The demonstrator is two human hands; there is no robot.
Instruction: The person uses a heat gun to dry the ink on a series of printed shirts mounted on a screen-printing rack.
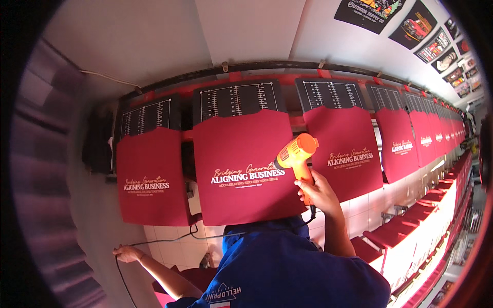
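Note:
An orange heat gun [298, 149] is in my right hand [319, 192], whose fingers wrap round its handle. Its dark nozzle points left, over the printed lettering of a maroon shirt [245, 146]. That shirt is stretched on a black printing board [233, 101] with white ruler marks. Out to the lower left, my left hand [127, 253] has its fingers closed on the dark power cord [167, 239]. The cord runs across my body toward the heat gun's handle, partly lost against my blue shirt [287, 274].
A similar maroon shirt [151, 164] lies on the board at left, another [341, 154] at right, and several more recede along a red and black rack [287, 65]. A second row of maroon shirts [398, 231] stands at lower right. Posters [417, 25] hang on the wall.

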